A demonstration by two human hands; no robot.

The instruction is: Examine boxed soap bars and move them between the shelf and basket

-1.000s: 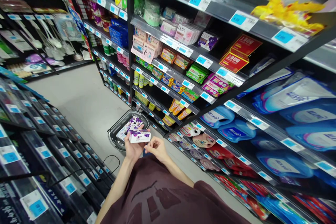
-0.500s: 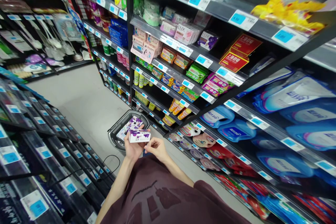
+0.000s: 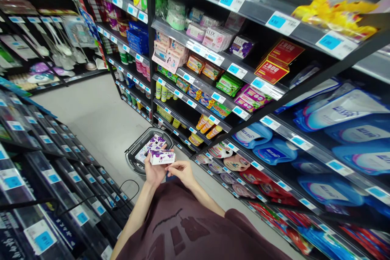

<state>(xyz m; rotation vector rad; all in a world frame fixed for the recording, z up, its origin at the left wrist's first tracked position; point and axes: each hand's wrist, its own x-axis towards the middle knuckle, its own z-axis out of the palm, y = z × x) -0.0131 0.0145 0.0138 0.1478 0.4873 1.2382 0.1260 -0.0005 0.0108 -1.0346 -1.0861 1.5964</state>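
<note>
A small white box with purple print [image 3: 162,157] rests in my left hand [image 3: 154,174], whose fingers and thumb hold its left side and underside. My right hand [image 3: 182,170] is just right of the box, near its lower right corner, with thumb and fingers drawn together. Whether anything is between those fingertips is too small to tell. Behind the held box, a dark shopping basket [image 3: 131,153] stands on the floor with several similar purple and white boxes [image 3: 154,143] in it.
A tall shelf [image 3: 170,36] of soaps and detergent bottles runs along the right. Another shelf with price tags [image 3: 65,170] is close on the left, with a thin black cable [image 3: 138,189] looping beside it. Grey floor [image 3: 94,105] lies between them.
The fingers of my right hand have moved slightly left, closer to the box's lower edge. The box in my left hand has tilted a little.
</note>
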